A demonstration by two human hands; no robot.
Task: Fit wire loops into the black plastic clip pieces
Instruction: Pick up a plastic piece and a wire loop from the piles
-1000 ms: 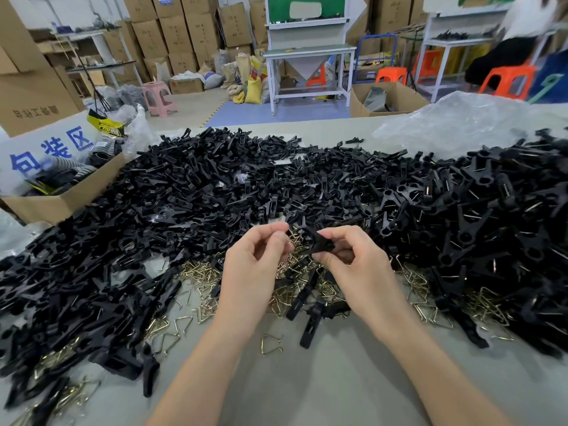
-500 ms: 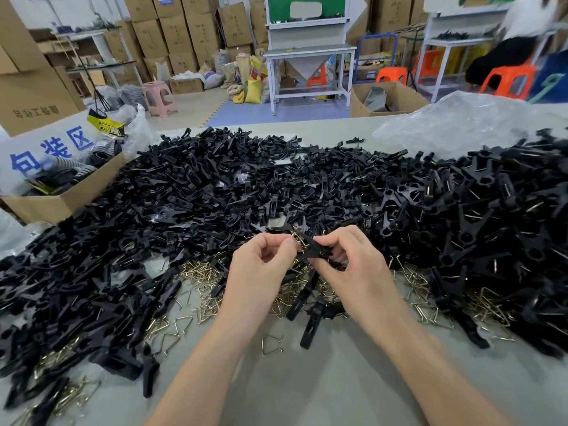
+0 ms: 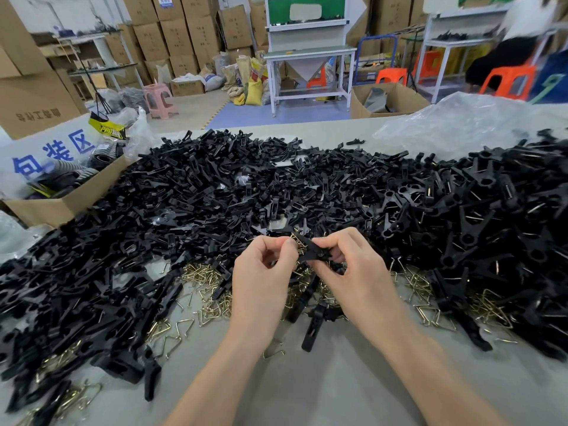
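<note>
Grey surface (image 3: 338, 388), most of it under a wide heap of black clip pieces (image 3: 215, 192) running left to right. A crumpled clear plastic bag (image 3: 461, 124) lies behind the heap at far right. An open cardboard box (image 3: 61, 204) sits at the left edge, touching the heap.

Both hands are raised just above the near edge of the heap, at centre. Left hand (image 3: 261, 278): fingers curled, thumb and forefinger pinching a brass wire loop (image 3: 296, 241) at the clip's left end. Right hand (image 3: 359, 272): fingers curled, gripping a single black clip piece (image 3: 313, 252) between thumb and fingertips. Loop and clip are touching between the two hands.

Loose wire loops (image 3: 209, 278) are scattered under and beside the hands.
</note>
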